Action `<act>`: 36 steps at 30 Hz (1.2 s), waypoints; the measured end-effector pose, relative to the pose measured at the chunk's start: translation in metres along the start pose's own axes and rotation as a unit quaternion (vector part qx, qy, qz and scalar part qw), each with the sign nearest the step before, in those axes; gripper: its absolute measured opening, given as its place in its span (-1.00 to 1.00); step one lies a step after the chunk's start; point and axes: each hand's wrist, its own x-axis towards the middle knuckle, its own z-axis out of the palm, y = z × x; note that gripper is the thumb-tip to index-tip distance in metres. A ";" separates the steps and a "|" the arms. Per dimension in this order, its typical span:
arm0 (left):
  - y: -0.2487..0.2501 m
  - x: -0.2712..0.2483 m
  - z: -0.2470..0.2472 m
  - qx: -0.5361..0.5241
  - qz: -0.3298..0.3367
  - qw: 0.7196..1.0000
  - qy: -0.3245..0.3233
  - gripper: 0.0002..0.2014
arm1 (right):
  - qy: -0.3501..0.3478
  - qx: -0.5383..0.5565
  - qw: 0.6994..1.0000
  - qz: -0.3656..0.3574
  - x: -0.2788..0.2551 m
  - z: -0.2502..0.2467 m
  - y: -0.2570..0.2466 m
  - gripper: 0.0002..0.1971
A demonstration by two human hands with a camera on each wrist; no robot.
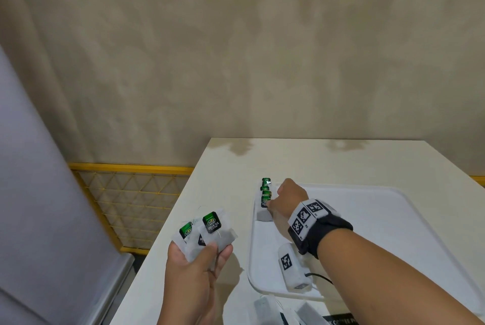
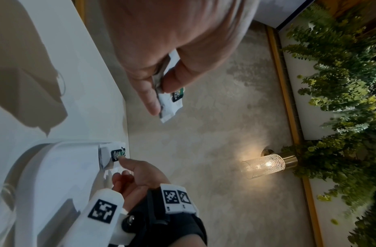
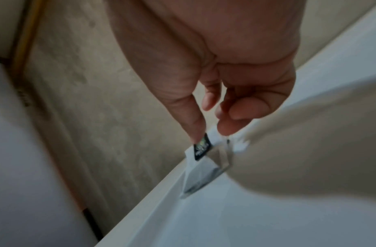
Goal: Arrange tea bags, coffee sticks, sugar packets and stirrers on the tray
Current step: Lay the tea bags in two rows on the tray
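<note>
A white tray [image 1: 393, 219] lies on the cream table [image 1: 341, 162]. Tea bags with green tags [image 1: 266, 193] stand in a row along its far left corner. My right hand [image 1: 273, 206] hovers over that corner. In the right wrist view one straight fingertip [image 3: 196, 138] touches the tag of the nearest tea bag [image 3: 200, 177], which leans on the tray's rim. The other fingers are loosely curled and apart from it. My left hand [image 1: 199, 259], left of the tray, grips a bunch of tea bags [image 1: 210, 233], also seen as a held bunch [image 2: 170, 103] in the left wrist view.
More tea bags [image 1: 265, 309] and a dark coffee pack [image 1: 341, 320] lie at the table's near edge, below the tray. A yellow mesh rail [image 1: 131, 193] and a grey panel [image 1: 39, 193] stand to the left of the table. A lit wall lamp [image 2: 265, 165] hangs beyond.
</note>
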 end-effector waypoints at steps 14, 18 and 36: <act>0.000 0.001 0.011 0.043 0.009 0.999 -0.005 -0.51 | -0.224 0.181 0.934 -0.211 -0.101 -0.029 -0.037 -0.80; 0.002 -0.002 0.014 0.017 0.002 1.000 0.011 -0.62 | -0.235 0.223 0.929 -0.177 -0.091 -0.026 -0.024 -0.79; 0.007 -0.008 0.008 -0.048 -0.075 0.994 0.059 -0.63 | -0.094 -0.098 0.990 0.034 -0.004 0.001 -0.003 -0.65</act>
